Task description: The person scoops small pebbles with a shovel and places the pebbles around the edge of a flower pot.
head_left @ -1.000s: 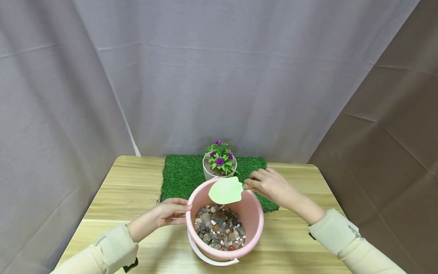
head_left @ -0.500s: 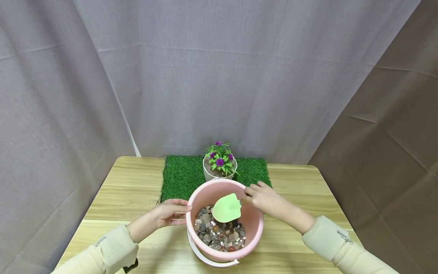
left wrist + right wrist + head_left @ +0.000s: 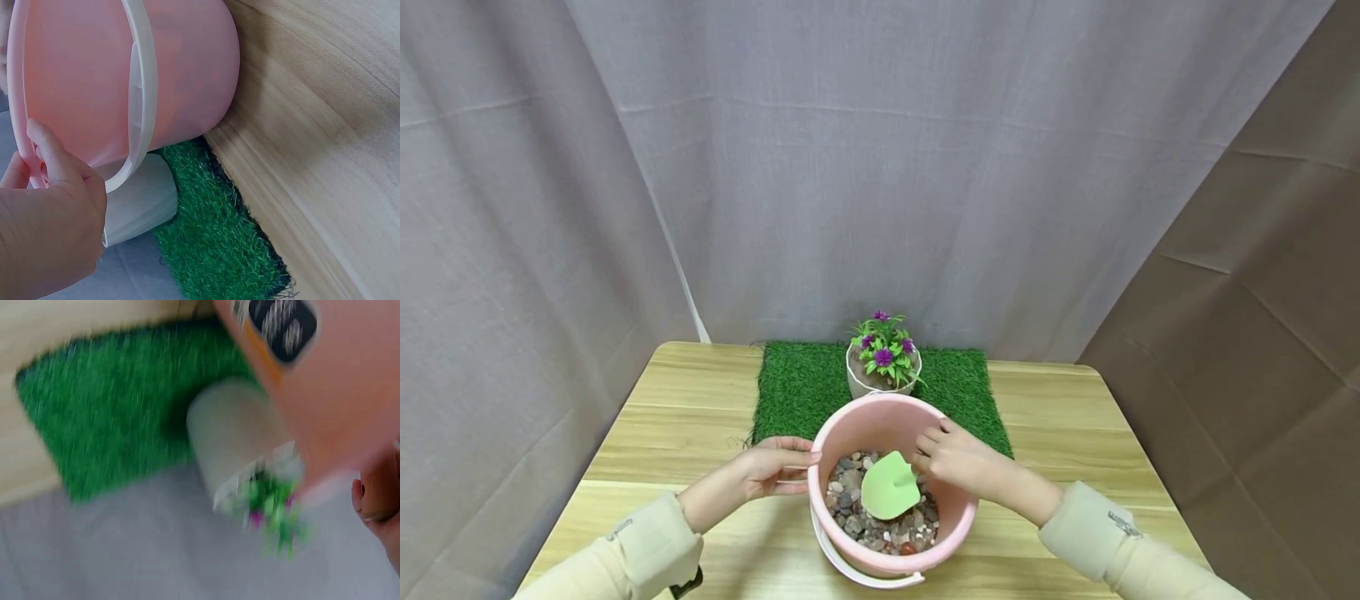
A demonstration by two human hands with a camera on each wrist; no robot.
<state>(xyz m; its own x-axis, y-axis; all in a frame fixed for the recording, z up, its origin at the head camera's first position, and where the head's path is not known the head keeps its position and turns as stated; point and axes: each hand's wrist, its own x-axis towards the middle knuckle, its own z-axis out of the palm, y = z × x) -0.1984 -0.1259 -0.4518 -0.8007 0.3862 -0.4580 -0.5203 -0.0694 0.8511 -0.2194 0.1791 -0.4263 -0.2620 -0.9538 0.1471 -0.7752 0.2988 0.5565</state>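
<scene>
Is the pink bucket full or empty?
Neither: the bucket is partly filled; pebbles lie in its bottom, bare wall showing above them.

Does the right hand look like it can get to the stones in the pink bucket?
Probably yes: the right hand holds the green shovel over the stones inside the pink bucket, whose open top leaves the way free.

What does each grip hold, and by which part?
The left grip holds the bucket by its rim; the right grip holds the trowel by its handle.
</scene>
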